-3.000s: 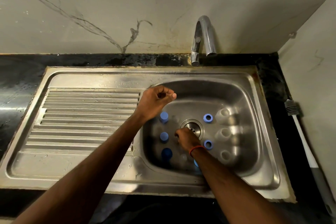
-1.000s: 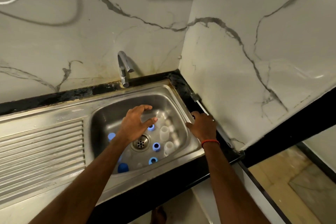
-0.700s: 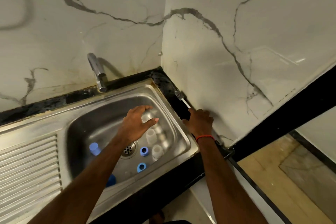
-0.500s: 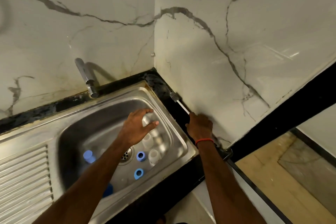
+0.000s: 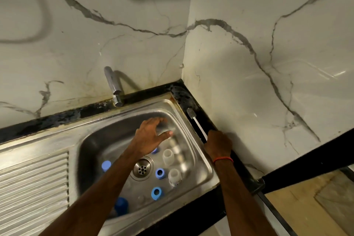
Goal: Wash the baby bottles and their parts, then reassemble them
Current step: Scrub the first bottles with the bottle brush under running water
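Steel sink, brushed and shiny, fills the lower left of the head view, with a ridged drainboard out beyond the left forearm. The left hand hovers over the far end of the basin, fingers spread and loosely curved, thumb out to the side. A blurred, pale shape sits between thumb and fingers, and I cannot tell whether the hand touches it. Nothing is plainly gripped.

Just below that hand's wrist lies the round, perforated drain. Two clear bottles, soft-edged plastic cylinders, stand upright between the two hands, nearer the right wall of the basin. Blue rings, open in the middle, lie flat beside them, with another one nearer the body. A pale blue cap stands left of the left forearm, and a darker one pokes out under it.

The right hand is outside the basin, on the glossy black counter, its fingers curled down over the thin white handle of a brush. The brush's grey bristled head points away from the hand toward the corner. A red thread circles that wrist.

A curved chrome tap rises beyond the left hand, against a veined marble wall.
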`<action>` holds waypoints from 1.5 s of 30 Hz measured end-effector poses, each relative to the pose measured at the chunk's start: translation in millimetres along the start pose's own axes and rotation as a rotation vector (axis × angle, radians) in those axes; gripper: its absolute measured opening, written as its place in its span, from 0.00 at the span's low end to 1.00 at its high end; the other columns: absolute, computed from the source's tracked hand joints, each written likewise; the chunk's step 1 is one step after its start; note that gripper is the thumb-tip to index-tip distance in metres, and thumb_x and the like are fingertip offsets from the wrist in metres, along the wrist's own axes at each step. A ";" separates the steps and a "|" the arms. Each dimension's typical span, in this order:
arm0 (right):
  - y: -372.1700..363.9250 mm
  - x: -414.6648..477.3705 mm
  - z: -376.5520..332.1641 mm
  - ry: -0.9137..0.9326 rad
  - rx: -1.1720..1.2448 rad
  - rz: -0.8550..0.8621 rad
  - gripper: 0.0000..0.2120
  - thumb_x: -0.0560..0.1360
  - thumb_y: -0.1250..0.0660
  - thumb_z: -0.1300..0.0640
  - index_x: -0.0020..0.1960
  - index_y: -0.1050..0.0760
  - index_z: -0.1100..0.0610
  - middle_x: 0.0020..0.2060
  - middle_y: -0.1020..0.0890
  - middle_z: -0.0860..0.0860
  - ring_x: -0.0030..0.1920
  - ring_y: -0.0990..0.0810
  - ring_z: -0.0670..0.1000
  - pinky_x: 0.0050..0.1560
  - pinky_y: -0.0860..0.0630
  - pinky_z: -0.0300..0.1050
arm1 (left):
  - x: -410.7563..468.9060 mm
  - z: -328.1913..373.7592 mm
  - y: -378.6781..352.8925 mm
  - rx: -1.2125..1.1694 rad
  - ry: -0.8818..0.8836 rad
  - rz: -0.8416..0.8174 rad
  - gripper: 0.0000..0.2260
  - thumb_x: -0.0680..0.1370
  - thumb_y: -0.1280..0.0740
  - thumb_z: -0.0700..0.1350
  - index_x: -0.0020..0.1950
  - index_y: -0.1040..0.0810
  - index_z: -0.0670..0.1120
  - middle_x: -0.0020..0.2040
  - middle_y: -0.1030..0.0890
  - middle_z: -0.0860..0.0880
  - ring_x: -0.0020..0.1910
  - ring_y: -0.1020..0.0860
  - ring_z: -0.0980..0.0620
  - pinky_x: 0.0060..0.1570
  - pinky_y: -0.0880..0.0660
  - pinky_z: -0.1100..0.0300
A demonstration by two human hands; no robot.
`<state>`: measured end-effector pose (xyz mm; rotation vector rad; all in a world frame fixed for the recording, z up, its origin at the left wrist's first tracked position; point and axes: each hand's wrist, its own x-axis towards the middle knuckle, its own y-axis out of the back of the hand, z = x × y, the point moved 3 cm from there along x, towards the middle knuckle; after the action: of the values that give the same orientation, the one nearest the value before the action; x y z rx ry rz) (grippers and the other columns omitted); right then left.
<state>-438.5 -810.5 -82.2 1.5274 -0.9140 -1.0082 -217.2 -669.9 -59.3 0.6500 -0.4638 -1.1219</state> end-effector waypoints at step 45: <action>-30.2 34.8 -175.0 0.222 0.789 -0.220 0.05 0.70 0.38 0.52 0.45 0.25 0.45 0.31 0.18 0.50 0.32 0.19 0.52 0.37 0.20 0.54 | 38.2 -141.1 116.1 0.596 0.502 -0.110 0.51 0.74 0.30 0.65 0.82 0.63 0.55 0.83 0.61 0.55 0.81 0.59 0.41 0.74 0.46 0.32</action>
<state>-261.3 -777.5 -98.7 2.3865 -1.0592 -0.6176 -34.6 -638.3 -81.8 1.4517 -0.3251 -0.8718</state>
